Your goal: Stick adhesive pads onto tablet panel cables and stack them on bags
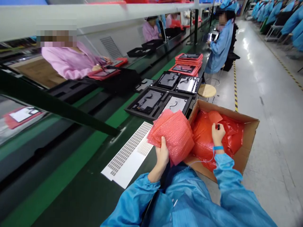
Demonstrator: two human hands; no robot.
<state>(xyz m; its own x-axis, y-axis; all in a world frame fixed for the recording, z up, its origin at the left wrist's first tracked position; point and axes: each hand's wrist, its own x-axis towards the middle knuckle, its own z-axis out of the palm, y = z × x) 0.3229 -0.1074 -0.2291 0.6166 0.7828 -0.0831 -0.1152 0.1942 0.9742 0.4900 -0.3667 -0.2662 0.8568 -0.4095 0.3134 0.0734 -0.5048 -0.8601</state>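
My left hand [163, 151] is closed on a stack of pink bubble-wrap bags [174, 132], held at the edge of the dark work table. My right hand [217, 134] reaches into an open cardboard box [248, 126] beside me. Its fingers pinch a red bubble-wrap bag [214, 117] that lies among more red bags in the box. A blue wrist strap [218, 148] with a coiled cord sits on my right wrist. Both my sleeves are blue.
A white sheet of small labels [130, 156] lies on the table by my left hand. Black trays with flat parts [163, 102] stand further along, then red trays [188, 61]. Seated workers in pink [71, 61] face me; one in blue [221, 44] sits ahead. A round stool [206, 90] stands in the aisle.
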